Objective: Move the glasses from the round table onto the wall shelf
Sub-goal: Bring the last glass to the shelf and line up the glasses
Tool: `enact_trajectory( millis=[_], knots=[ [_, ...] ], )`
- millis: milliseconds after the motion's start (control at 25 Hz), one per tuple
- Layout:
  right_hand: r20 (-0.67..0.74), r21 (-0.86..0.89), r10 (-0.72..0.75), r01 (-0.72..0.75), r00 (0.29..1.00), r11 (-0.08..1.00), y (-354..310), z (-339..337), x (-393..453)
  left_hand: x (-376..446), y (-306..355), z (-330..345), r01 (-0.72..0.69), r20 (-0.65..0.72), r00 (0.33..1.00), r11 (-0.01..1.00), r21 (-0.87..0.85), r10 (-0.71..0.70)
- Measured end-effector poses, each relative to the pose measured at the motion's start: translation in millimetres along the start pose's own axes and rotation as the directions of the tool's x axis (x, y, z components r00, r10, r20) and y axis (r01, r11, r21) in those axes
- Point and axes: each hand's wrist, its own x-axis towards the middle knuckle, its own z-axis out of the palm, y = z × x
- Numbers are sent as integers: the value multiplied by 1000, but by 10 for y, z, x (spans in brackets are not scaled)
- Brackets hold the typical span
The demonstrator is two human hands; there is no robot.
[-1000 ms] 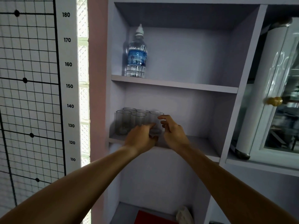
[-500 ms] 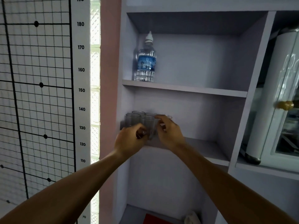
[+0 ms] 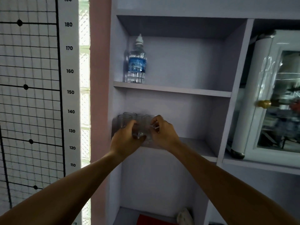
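Several clear glasses [image 3: 128,119] already on wall shelf [image 3: 194,143] behind fingers; left hand [image 3: 125,140] and right hand [image 3: 164,132] curl around front glass [image 3: 144,127]. Table unseen, remainder unknown.

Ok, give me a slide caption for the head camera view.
Both hands, left and right, cup a clear glass among the glasses on the wall shelf.

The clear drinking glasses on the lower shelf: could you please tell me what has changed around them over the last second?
Both hands closed in: the left hand and right hand, loosely apart a second ago, now cup the front clear drinking glass between them. The other glasses stay grouped at the shelf's left end; the plastic water bottle above is unmoved.
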Motion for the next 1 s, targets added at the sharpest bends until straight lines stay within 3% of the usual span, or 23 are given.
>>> enact_trajectory(
  millis=[200, 440, 1000],
  knots=[
    [-86, -81, 73, -80, 994, 994, 216, -393, -111, 68, 346, 331, -19, 88, 996, 997, -80, 27],
    [-69, -37, 157, -160, 985, 986, 431, -642, -201, 105, 528, 646, -55, 132, 989, 994, -91, 67],
    [-49, 79, 243, -239, 969, 968, 611, -536, -67, 200, 425, 839, -69, 106, 992, 997, -33, 72]
  ],
)
